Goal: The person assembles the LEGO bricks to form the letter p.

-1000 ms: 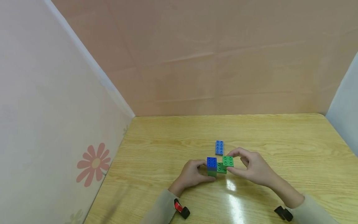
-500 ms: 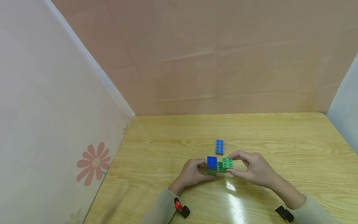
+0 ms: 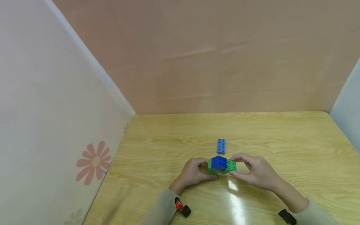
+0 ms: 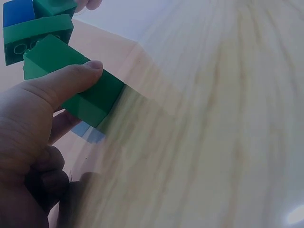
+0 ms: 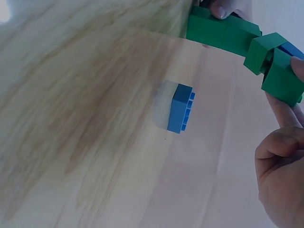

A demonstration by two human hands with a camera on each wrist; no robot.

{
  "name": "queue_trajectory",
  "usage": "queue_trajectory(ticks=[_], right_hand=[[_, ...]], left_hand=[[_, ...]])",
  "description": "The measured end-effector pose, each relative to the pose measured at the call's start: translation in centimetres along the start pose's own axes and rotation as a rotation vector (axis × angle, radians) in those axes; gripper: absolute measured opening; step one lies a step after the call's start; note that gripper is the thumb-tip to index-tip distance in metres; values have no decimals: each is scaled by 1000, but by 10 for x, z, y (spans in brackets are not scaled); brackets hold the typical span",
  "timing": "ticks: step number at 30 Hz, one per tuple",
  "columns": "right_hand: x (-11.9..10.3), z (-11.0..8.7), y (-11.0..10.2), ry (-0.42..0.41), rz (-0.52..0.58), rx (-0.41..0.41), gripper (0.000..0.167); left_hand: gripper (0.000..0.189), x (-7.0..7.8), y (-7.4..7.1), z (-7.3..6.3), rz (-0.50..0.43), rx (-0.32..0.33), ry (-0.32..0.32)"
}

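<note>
Between thumb and fingers, my left hand (image 3: 194, 171) grips a stack of green toy bricks (image 4: 107, 90) standing on the table. Over it sits a longer green brick (image 4: 38, 32), tilted, with hollow underside showing in the left wrist view. That brick carries a dark blue brick (image 3: 218, 163), turned cornerwise in the head view, and a square green brick (image 3: 231, 165) on its right. My right hand (image 3: 258, 171) pinches this square green brick (image 5: 281, 78) front and back. In the right wrist view, the green bricks hide most of the blue one.
A loose blue eight-stud brick (image 3: 221, 146) lies studs up on the wooden table (image 3: 168, 134), just behind the build. Walls stand along the table's back and sides, with a printed flower (image 3: 95, 162) on the left one.
The square green brick has come down onto the longer green one. Then the upper bricks have turned and tilted on the lower stack, shifting slightly right. The left hand has hardly moved.
</note>
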State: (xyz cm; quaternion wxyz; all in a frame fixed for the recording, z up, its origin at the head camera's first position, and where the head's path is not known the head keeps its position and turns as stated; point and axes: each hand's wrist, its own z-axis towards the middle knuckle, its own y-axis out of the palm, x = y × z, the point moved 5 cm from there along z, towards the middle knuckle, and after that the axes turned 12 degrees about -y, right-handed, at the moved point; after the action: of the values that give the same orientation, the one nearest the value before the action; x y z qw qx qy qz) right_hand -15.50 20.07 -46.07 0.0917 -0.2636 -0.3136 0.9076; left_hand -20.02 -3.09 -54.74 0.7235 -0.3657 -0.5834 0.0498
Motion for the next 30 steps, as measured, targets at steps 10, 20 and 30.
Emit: queue_trajectory(ticks=[10, 20, 30], right_hand=[[0, 3, -4, 52, -18, -23, 53], [0, 5, -1, 41, -15, -24, 53], [-2, 10, -3, 41, -15, -33, 52]], left_hand=[[50, 6, -1, -4, -16, -3, -23], [50, 18, -11, -11, -117, 143, 261], [40, 16, -15, -11, -232, 116, 268]])
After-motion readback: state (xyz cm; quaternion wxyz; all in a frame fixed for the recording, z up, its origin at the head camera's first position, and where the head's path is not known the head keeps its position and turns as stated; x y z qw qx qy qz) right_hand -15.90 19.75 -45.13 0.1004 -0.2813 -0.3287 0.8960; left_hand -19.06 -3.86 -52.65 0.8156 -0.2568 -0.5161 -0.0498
